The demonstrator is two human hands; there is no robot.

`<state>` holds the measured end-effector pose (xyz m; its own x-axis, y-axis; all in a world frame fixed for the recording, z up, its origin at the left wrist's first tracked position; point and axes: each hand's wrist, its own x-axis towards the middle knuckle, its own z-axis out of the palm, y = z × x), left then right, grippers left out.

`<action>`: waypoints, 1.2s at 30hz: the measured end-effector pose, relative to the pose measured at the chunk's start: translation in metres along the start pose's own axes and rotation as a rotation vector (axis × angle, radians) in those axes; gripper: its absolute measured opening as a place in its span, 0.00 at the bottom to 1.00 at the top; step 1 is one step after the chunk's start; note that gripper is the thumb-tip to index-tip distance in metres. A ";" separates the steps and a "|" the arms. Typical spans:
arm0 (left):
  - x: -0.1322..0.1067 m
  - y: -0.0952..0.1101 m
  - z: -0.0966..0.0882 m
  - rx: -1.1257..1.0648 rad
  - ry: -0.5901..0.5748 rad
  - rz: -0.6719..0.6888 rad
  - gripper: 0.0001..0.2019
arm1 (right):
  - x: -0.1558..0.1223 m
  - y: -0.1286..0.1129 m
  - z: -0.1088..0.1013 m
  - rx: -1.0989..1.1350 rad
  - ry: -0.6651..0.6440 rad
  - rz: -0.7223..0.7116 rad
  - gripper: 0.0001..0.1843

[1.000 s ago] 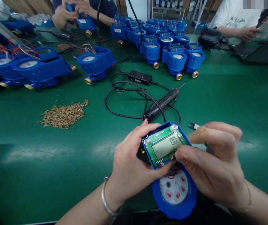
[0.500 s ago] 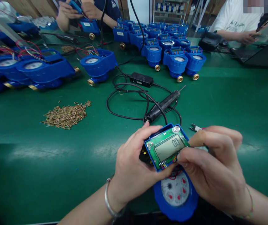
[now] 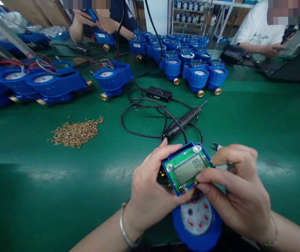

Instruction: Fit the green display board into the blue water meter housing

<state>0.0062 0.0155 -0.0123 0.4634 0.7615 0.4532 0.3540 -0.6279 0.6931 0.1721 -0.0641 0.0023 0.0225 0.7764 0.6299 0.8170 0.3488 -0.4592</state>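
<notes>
My left hand point(image 3: 152, 178), with a bangle at the wrist, is wrapped round a blue housing that holds a green circuit board point(image 3: 176, 161). On the board, a small LCD screen point(image 3: 190, 170) shows digits like "00". Below it is a blue water meter point(image 3: 195, 241) with a round white dial point(image 3: 195, 217) and red pointers. My right hand point(image 3: 241, 192) is closed, thumb and forefinger pinched at the board's lower right edge, by thin coloured wires point(image 3: 184, 190). What the fingertips hold is hidden. A small black-and-white connector point(image 3: 216, 146) shows just beyond the right fingers.
A black electric screwdriver point(image 3: 182, 122) and its coiled cable lie ahead on the green table point(image 3: 107, 150). At left is a pile of small screws point(image 3: 76, 133). Many blue meters point(image 3: 172, 66) stand farther back and left. Two people sit across, one near a laptop point(image 3: 294, 59).
My right thumb and forefinger have shifted slightly left along the board's edge, over the wires. My left hand keeps its hold. The whole view has moved a little.
</notes>
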 end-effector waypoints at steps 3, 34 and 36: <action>0.001 0.001 0.000 0.011 -0.007 -0.004 0.32 | 0.000 -0.001 0.002 0.010 0.012 0.005 0.06; 0.002 -0.004 -0.001 -0.030 -0.027 0.045 0.34 | 0.002 0.001 -0.002 0.073 -0.102 0.049 0.06; 0.003 -0.004 -0.001 -0.070 -0.027 0.023 0.34 | 0.001 -0.001 0.000 0.047 -0.092 0.046 0.06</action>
<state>0.0057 0.0204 -0.0134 0.4933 0.7416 0.4546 0.2861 -0.6318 0.7204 0.1711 -0.0642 0.0034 0.0045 0.8363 0.5483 0.7885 0.3342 -0.5163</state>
